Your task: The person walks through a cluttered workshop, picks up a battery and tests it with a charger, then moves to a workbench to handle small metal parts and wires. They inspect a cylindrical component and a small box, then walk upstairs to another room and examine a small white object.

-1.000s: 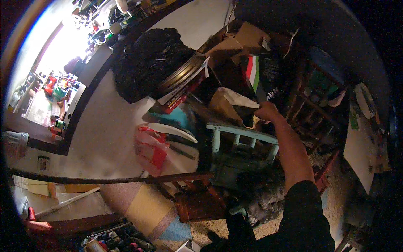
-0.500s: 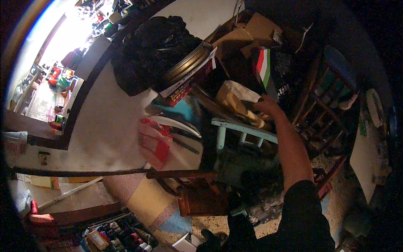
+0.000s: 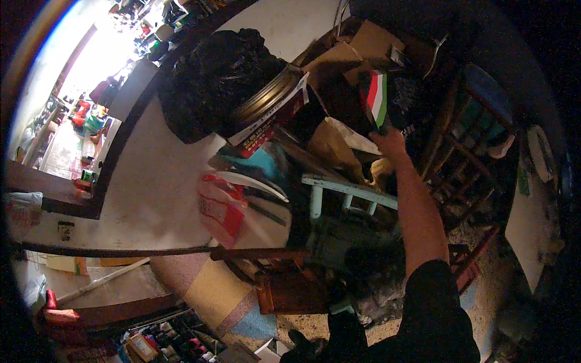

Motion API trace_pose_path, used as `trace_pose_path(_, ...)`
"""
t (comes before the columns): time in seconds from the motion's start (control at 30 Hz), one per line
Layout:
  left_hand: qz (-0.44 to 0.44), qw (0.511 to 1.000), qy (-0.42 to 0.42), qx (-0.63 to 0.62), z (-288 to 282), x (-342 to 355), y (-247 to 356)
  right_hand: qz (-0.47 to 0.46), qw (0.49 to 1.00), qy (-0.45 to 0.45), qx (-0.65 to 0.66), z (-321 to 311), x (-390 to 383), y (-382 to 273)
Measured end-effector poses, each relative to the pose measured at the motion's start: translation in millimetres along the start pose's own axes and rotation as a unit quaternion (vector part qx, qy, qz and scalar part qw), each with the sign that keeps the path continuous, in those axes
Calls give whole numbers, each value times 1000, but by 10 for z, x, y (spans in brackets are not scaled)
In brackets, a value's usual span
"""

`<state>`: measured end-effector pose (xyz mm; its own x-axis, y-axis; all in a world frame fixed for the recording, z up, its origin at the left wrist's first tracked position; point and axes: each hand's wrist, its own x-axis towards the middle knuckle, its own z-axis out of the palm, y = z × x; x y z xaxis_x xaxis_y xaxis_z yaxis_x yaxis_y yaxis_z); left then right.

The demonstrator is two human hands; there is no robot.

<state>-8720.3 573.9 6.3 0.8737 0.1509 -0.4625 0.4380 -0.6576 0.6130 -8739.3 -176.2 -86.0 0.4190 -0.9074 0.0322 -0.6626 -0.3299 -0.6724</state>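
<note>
My right hand (image 3: 390, 144) reaches forward from the lower right, its fingers closed at the upper edge of a brown paper bag (image 3: 333, 148). The fingertips are dim, and part of the bag is hidden behind the hand and wrist. Just above the hand stands a dark item with a red, white and green striped edge (image 3: 376, 100). Below the bag runs the pale turquoise wooden rail (image 3: 351, 190) of a chair. My left hand is out of view.
A big black plastic bag (image 3: 206, 85) and a round gold-coloured tin (image 3: 269, 94) lie left of the bag. Cardboard boxes (image 3: 369, 45) sit behind. A dark wooden chair (image 3: 466, 145) stands at right. Left are a red-and-clear plastic bag (image 3: 221, 209) and a small wooden stool (image 3: 284, 290).
My right hand has moved slightly up and away, nearer the striped item. The paper bag's upper edge has shifted and its folds look different.
</note>
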Motion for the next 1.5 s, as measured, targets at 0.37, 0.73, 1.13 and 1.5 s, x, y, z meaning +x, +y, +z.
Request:
trace_pose_path(0.37,158,971,-110,-144,370,-284,876,-41,897,-381,221,29,-2604,-797)
trace_pose_path(0.73,282,885,-259,-264,940,-485,1956,-36,883,-250,395,-960,-3636,-1570)
trace_pose_path(1.13,460,824,-241,-226,229,-844,1871,-227,947,-64,219,-1124,-4573,-2290)
trace_pose_path(1.5,620,764,-142,-107,-567,-941,1407,-151,848,-210,463,-785,-5453,-3037)
